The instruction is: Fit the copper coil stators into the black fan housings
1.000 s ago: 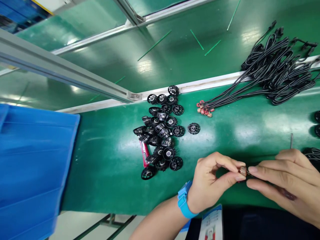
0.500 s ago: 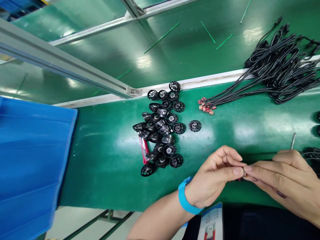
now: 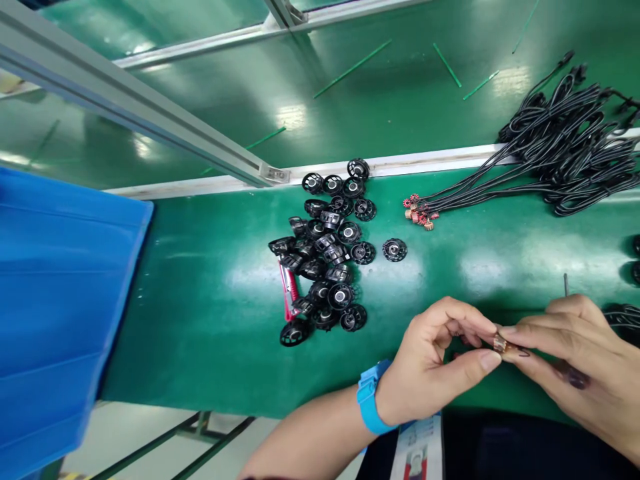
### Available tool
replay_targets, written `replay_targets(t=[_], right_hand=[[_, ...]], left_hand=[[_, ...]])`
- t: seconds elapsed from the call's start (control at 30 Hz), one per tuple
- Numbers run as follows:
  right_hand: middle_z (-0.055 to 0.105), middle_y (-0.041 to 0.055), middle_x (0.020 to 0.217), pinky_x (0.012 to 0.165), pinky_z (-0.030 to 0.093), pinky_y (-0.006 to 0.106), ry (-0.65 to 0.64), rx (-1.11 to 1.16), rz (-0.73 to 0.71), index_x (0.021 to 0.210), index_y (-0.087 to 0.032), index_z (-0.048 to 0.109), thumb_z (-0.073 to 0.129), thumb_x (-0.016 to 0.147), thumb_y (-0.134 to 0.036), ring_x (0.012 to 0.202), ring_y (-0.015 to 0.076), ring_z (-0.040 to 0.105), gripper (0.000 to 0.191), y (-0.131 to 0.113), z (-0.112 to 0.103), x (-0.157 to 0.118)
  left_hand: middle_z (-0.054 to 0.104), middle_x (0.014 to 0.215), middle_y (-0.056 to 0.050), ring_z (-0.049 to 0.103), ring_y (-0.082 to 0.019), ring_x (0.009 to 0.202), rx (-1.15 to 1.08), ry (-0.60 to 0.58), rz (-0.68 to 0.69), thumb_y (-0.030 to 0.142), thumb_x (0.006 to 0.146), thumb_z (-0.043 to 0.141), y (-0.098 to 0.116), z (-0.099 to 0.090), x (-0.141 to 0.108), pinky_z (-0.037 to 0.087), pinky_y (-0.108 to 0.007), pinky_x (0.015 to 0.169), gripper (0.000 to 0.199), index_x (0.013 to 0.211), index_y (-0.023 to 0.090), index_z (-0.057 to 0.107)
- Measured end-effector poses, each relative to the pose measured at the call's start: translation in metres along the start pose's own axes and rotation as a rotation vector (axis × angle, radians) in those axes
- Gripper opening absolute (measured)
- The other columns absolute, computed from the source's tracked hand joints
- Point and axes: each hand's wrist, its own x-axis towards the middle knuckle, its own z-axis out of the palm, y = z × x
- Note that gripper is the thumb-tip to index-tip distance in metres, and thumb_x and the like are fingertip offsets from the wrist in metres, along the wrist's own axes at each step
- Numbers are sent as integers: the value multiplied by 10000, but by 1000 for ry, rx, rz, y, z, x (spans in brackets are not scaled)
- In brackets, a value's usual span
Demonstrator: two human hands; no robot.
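A small copper-wound coil point(image 3: 499, 343), like a little motor stator, sits between my two hands low on the right. My left hand point(image 3: 430, 357), with a blue band at the wrist, pinches its left side between thumb and fingertips. From the other side my right hand point(image 3: 583, 353) closes its fingers and thumb on the same coil, and a thin dark wire end curls out at its fingertips. A slim metal shaft point(image 3: 566, 285) pokes up behind my right hand; whether that hand grips it is hidden.
Black round slotted housings point(image 3: 340, 297) lie heaped mid-bench beside a red-handled tool point(image 3: 289, 293). Bundled black cables point(image 3: 560, 140) with copper coils point(image 3: 420, 217) at their ends rest at the upper right. A blue bin point(image 3: 65, 300) stands left; a metal post point(image 3: 150, 107) slants behind.
The view has shifted slightly. My left thumb and fingers have spread a little apart, so more of the coil shows between my hands. The heaped parts and cables stay in place.
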Motion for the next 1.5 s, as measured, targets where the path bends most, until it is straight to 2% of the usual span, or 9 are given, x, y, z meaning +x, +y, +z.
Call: replay_targets(t=[0.07, 0.13, 0.23, 0.33, 0.5, 0.67, 1.03, 1.3, 1.5], right_hand=[[761, -7, 889, 710, 470, 334, -1, -5, -13, 1148, -177, 707, 714, 938, -49, 697, 114, 662, 246, 0, 0, 0], [764, -9, 884, 709, 474, 323, -3, -19, -29, 1147, -177, 716, 715, 938, -49, 707, 110, 653, 245, 0, 0, -1], [778, -9, 911, 721, 478, 315, -17, -39, -60, 1167, -174, 726, 733, 924, -41, 763, 116, 642, 277, 0, 1, -2], [786, -10, 932, 730, 480, 315, -32, -48, -71, 1168, -170, 731, 739, 922, -44, 793, 120, 634, 277, 1, 3, -4], [788, -7, 933, 718, 490, 310, -35, -38, -54, 1168, -173, 735, 742, 923, -49, 768, 111, 659, 275, 1, 3, -4], [792, -17, 950, 698, 491, 337, -15, -28, -38, 1240, -234, 739, 753, 903, -43, 742, 132, 681, 388, 2, 2, -4], [802, -20, 964, 732, 478, 336, -38, -71, -51, 1363, -248, 693, 755, 901, -28, 767, 127, 671, 515, 0, 1, -6], [808, -2, 1039, 737, 483, 351, -96, -135, -136, 1298, -191, 721, 798, 859, -14, 824, 142, 669, 480, 4, -1, -12], [802, -9, 987, 714, 472, 346, -62, -96, -90, 1338, -200, 703, 773, 878, -8, 789, 138, 640, 503, 2, -1, -6]], left_hand=[[718, 908, -28, 665, -130, 836, -4, 19, -20, 309, 906, 830, -1, 0, 0, 537, -264, 819, 212, 999, 186, 686], [713, 906, -20, 675, -128, 816, -114, 35, -123, 317, 882, 854, 0, 0, 0, 547, -263, 799, 249, 1007, 187, 682], [712, 876, 2, 682, -114, 787, -340, 49, -312, 225, 817, 880, 3, 0, 2, 527, -243, 774, 283, 1027, 192, 693], [713, 839, 3, 675, -122, 774, -432, 75, -396, 140, 778, 824, 5, -1, 4, 497, -253, 767, 277, 1028, 188, 715], [715, 845, -5, 676, -144, 785, -425, 60, -352, 129, 794, 760, 1, -4, 6, 469, -273, 747, 344, 1130, 188, 712], [710, 895, 17, 706, -145, 847, -445, -1, -318, 103, 782, 833, 0, -6, 3, 514, -321, 899, 487, 1224, 223, 668], [696, 900, 6, 688, -149, 855, -473, 5, -352, 123, 787, 828, 1, -5, 3, 506, -305, 860, 475, 1223, 216, 664], [672, 825, 13, 629, -132, 808, -520, 78, -403, 85, 774, 746, -1, -2, 4, 446, -283, 787, 424, 1177, 201, 687], [676, 902, 11, 655, -139, 856, -509, 30, -368, 116, 757, 836, -1, -3, 2, 489, -308, 863, 481, 1202, 219, 683]])
